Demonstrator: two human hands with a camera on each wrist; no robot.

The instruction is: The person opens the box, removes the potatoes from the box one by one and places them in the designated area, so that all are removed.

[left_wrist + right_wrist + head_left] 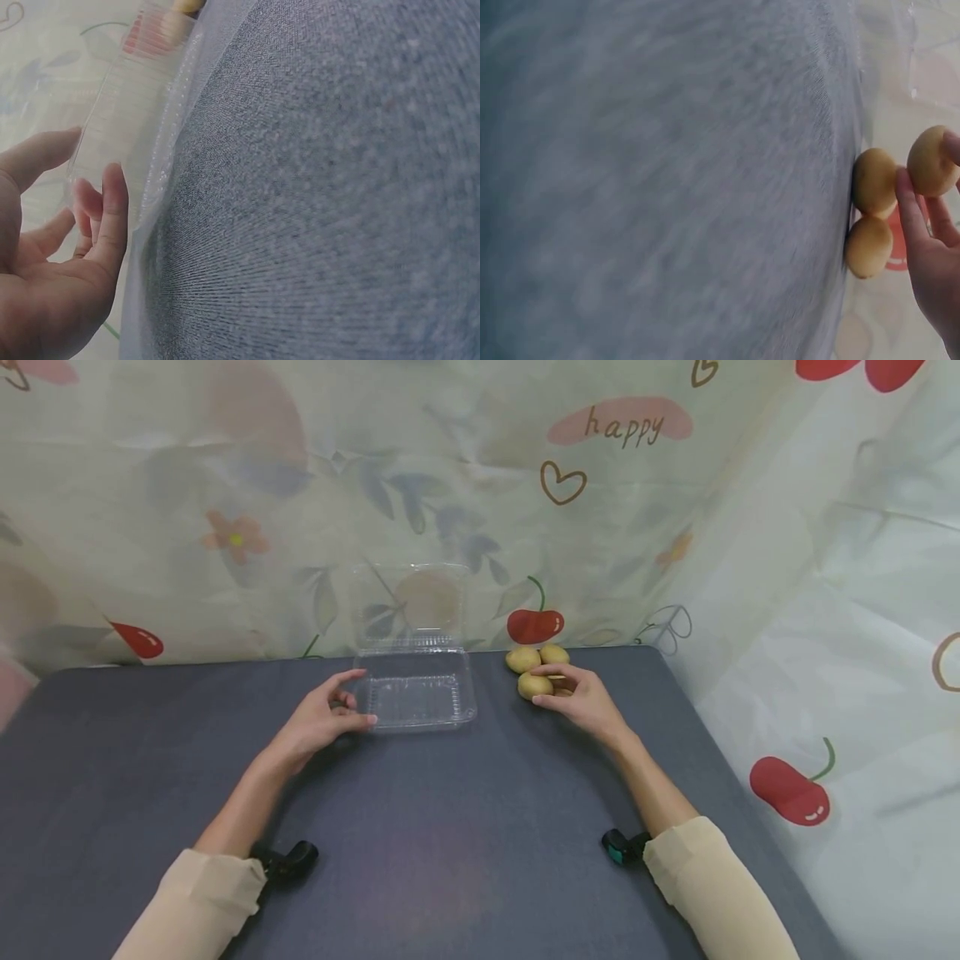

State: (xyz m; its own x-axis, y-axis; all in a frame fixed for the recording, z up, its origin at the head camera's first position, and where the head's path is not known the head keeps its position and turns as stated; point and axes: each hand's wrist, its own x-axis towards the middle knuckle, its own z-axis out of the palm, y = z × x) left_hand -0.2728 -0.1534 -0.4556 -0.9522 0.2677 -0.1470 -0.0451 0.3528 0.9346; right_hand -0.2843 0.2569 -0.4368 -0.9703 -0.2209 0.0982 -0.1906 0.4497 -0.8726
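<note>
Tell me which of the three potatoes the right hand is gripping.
The right hand grips the front potato, the one nearest the person. The back left potato and back right potato sit untouched behind it, toward the curtain.

Two forearms in beige sleeves reach forward across the table, left hand point(324, 720) palm turned inward, fingers loosely curved with thumb and fingertips at a clear edge, right hand point(579, 697) extended palm-down, fingers curled in a pinch, wrists low
</note>
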